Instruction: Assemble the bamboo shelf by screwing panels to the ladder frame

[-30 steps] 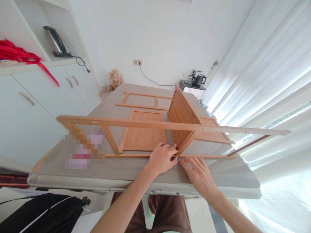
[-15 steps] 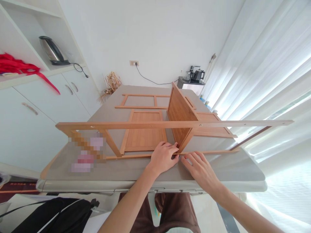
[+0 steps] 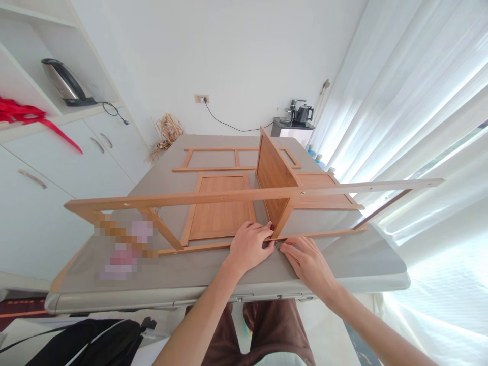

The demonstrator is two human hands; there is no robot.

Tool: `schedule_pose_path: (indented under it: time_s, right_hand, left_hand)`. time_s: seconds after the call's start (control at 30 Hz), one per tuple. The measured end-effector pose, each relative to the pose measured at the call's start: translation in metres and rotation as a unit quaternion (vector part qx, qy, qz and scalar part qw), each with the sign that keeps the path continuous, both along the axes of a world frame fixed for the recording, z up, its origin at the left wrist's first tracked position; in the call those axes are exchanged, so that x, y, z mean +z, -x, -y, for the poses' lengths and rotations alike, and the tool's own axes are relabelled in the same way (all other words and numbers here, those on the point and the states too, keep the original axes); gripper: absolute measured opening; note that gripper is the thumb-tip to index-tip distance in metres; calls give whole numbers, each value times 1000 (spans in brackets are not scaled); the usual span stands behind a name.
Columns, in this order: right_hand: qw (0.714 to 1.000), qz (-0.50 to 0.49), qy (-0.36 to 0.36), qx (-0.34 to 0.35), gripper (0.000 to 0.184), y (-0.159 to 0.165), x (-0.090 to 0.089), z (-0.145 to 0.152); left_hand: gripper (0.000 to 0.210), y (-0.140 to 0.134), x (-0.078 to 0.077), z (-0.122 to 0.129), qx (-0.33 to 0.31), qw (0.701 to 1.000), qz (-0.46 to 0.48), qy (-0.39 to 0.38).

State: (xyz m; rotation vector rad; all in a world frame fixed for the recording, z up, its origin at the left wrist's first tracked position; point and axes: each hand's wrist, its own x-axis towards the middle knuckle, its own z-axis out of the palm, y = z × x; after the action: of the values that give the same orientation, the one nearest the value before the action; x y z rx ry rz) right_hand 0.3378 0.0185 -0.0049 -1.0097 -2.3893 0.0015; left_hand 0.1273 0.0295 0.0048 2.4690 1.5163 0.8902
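A wooden side frame [image 3: 206, 197] stands on its long edge along the near side of the table, its rails one above the other. Behind it an upright slatted panel [image 3: 276, 175] meets it at a right angle. My left hand [image 3: 249, 246] is closed around the lower rail by the panel's bottom corner, fingers behind and thumb in front. Just right of it, my right hand [image 3: 307, 262] pinches a small silvery screw [image 3: 277, 245] against the rail's near face. The fingertips partly cover the screw. In the upper rail a metal fastener [image 3: 303, 193] shows above the panel.
Flat on the grey table [image 3: 328, 264] lie a slatted panel [image 3: 219, 208], another panel [image 3: 324, 190] to the right and an open wooden frame [image 3: 213, 168] at the back. Small blurred packets [image 3: 122, 256] lie at left. A black bag [image 3: 91, 340] is below the table's left edge.
The view has shifted slightly, so the furniture appears further left and a little tilted. Both hands keep their places at the joint, and more of the screw shows between them.
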Motion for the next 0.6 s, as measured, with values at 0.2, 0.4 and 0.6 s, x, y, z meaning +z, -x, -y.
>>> schedule_pose_path:
  time_s: [0.2, 0.4, 0.6]
  right_hand:
    - [1000, -3, -3, 3, 19, -7, -2, 2]
    - [999, 40, -21, 3, 18, -3, 3, 1]
    - [998, 47, -35, 0, 16, -1, 7, 1]
  left_hand:
    - [9, -1, 0, 0, -2, 1000, -8, -4]
    - [9, -1, 2, -1, -3, 1000, -20, 0]
    - [11, -2, 6, 1, -6, 1000, -27, 7]
